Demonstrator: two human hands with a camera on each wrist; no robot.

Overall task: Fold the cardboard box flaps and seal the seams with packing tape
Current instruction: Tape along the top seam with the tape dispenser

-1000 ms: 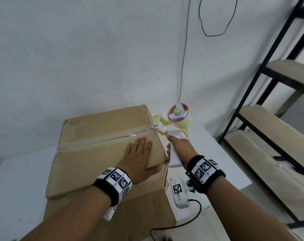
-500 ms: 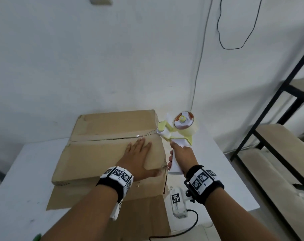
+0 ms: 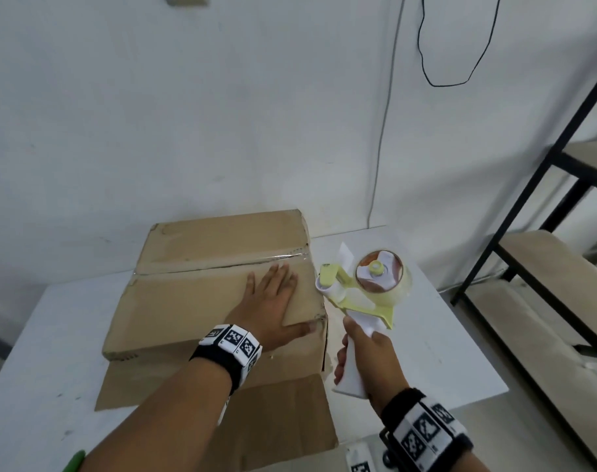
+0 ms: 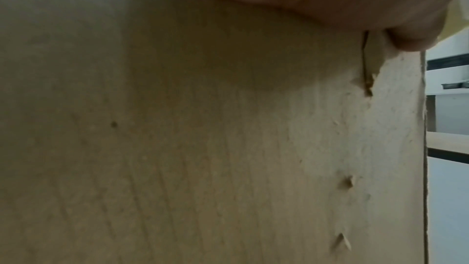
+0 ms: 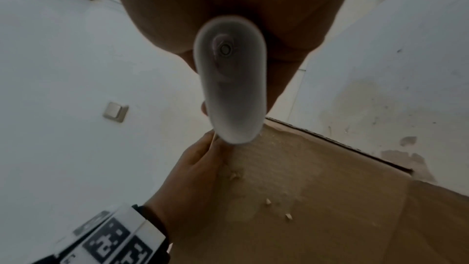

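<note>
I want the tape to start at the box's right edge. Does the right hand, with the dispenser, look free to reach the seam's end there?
Probably yes. The right hand holds the tape dispenser just beside the seam end, with nothing between; the left hand lies flat below the seam.

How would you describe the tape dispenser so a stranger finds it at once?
Find the cardboard box on the white table. Just off its right edge, the right hand holds the tape dispenser: the only pale yellow-green thing there, carrying a clear tape roll.

Left hand flat, fingers straight, palm down. Right hand curled in grip, forearm raised.
</note>
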